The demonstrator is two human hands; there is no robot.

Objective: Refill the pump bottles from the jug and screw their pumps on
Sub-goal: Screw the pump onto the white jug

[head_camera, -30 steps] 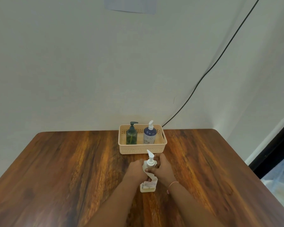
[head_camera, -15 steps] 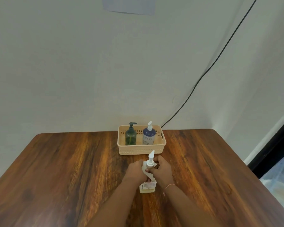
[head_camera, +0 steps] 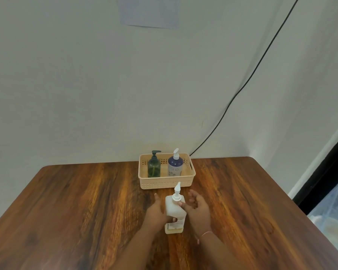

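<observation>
A white square pump bottle [head_camera: 173, 208] stands upright on the wooden table [head_camera: 86, 201], its white pump [head_camera: 177, 191] seated on the neck. My left hand [head_camera: 156, 214] grips the bottle's left side, the thumb wrapped across its front. My right hand [head_camera: 199, 209] is just right of the bottle with fingers spread; only the thumb tip rests by the pump collar. Behind stands a beige basket [head_camera: 167, 183] holding a green pump bottle [head_camera: 154, 167] and a blue pump bottle [head_camera: 175, 166], both with pumps on. No jug is in view.
The basket sits at the table's far edge against the wall. A black cable [head_camera: 242, 88] runs down the wall to behind the basket. The table's right edge [head_camera: 293, 207] drops off beside a dark door frame.
My right hand has let go of the pump collar and opened, moving slightly right. My left hand still holds the white bottle. The view has tilted up a little.
</observation>
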